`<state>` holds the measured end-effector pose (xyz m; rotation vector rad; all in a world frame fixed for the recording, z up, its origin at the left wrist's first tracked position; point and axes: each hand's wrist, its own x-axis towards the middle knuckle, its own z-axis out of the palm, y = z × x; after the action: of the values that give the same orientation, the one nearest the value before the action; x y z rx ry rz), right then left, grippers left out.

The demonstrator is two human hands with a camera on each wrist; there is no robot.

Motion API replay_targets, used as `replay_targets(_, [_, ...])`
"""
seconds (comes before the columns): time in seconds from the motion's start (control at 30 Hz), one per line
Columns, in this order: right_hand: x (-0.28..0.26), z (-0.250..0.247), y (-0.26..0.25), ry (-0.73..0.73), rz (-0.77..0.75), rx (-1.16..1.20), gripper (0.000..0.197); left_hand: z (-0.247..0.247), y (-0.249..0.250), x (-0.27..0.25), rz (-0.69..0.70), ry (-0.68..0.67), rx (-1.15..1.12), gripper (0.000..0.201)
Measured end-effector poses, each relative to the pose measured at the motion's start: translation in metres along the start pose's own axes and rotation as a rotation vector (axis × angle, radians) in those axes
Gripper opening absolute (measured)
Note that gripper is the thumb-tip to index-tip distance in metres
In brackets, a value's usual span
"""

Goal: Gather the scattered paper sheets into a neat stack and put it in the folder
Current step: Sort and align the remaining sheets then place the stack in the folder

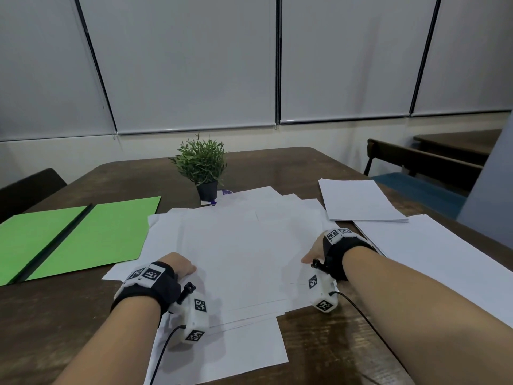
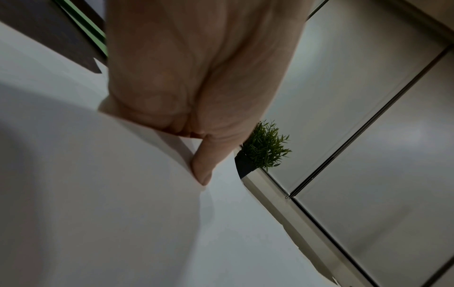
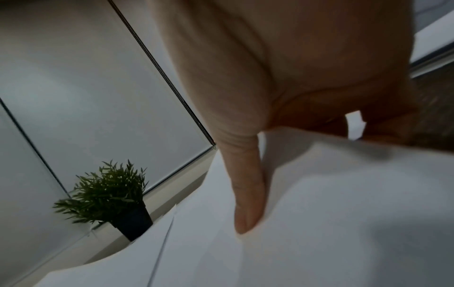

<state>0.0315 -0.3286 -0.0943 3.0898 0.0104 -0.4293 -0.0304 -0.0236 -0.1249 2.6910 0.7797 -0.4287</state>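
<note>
The left hand (image 1: 180, 266) and right hand (image 1: 315, 250) each pinched a side edge of the loose central pile of paper sheets (image 1: 236, 245) on the bench (image 1: 83, 315), thumb on top and fingers beneath. The green folder (image 1: 83, 232) lay open to the left, just beside the pile. Further sheets remained apart: a small stack (image 1: 361, 201) and a large sheet (image 1: 433, 245) to the right, and one sheet (image 1: 236, 348) at the near edge. Probable faults: uneven lift would fan or drop the lower sheets (the pile was misaligned), and the far sheets could catch the potted plant (image 1: 201, 165). No legible writing was visible; only coded marker squares on the wrist units.
</note>
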Motion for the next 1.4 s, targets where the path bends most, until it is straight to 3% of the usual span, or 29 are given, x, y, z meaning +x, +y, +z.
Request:
replay_targets(0.1, [0.011, -0.009, 0.005, -0.025, 0.027, 0.088, 0.055, 0.004, -0.002, 0.007, 0.017, 0.003, -0.073, 0.041])
replay_targets(0.17, [0.022, -0.021, 0.006, 0.041, 0.079, 0.167, 0.063, 0.002, 0.001, 0.005, -0.032, 0.029, -0.212, 0.04])
replay_targets(0.23, [0.038, -0.034, 0.015, 0.123, 0.093, 0.288, 0.068, 0.0, -0.001, 0.007, 0.058, 0.04, -0.178, 0.04])
replay_targets(0.33, [0.032, -0.064, 0.034, 0.299, 0.073, 0.552, 0.037, 0.002, -0.002, 0.007, 0.115, 0.049, -0.049, 0.037])
replay_targets(0.4, [0.023, -0.082, 0.041, 0.345, 0.069, 0.852, 0.035, 0.003, -0.003, 0.014, 0.087, 0.046, -0.036, 0.036])
replay_targets(0.5, [0.022, -0.086, 0.038, 0.43, 0.027, 1.05, 0.035, 0.004, -0.005, 0.024, -0.007, 0.087, -0.261, 0.035])
replay_targets(0.57, [0.022, -0.071, 0.022, 0.429, 0.004, 1.107, 0.037, 0.006, -0.007, 0.036, -0.088, 0.027, -0.572, 0.038])
replay_targets(0.63, [0.023, -0.049, 0.003, 0.37, -0.019, 1.183, 0.036, 0.014, -0.015, 0.05, -0.048, -0.013, -0.797, 0.058])
replay_targets(0.77, [0.026, 0.008, -0.04, 0.148, -0.04, 1.203, 0.027, 0.033, -0.037, 0.112, -0.015, 0.05, -0.818, 0.128])
replay_targets(0.83, [0.023, 0.029, -0.058, 0.0, -0.037, 1.153, 0.031, 0.033, -0.035, 0.11, -0.002, 0.052, -0.827, 0.138])
replay_targets(0.9, [0.019, 0.039, -0.07, -0.151, -0.073, 1.114, 0.037, 0.02, -0.024, 0.071, 0.003, -0.02, -0.817, 0.127])
replay_targets(0.97, [0.014, 0.038, -0.074, -0.246, -0.139, 1.06, 0.047, 0.004, -0.012, 0.024, 0.027, -0.059, -0.718, 0.096])
replay_targets(1.07, [0.006, 0.023, -0.061, -0.334, -0.186, 0.839, 0.06, 0.0, -0.001, 0.008, -0.024, -0.085, -0.567, 0.062])
replay_targets(1.13, [0.011, 0.012, -0.044, -0.294, -0.121, 0.791, 0.068, -0.007, 0.007, -0.003, -0.038, -0.008, -0.282, 0.059])
replay_targets(1.23, [0.036, 0.003, -0.015, -0.037, -0.036, 0.596, 0.053, -0.014, 0.01, -0.009, -0.004, 0.03, -0.062, 0.061])
replay_targets(1.27, [0.04, 0.0, -0.007, 0.027, -0.011, 0.507, 0.057, -0.015, 0.01, -0.009, 0.022, 0.018, 0.002, 0.061])
replay_targets(1.4, [0.04, -0.008, 0.004, -0.016, 0.071, 0.594, 0.077, -0.017, 0.005, -0.005, 0.086, -0.027, 0.152, 0.058])
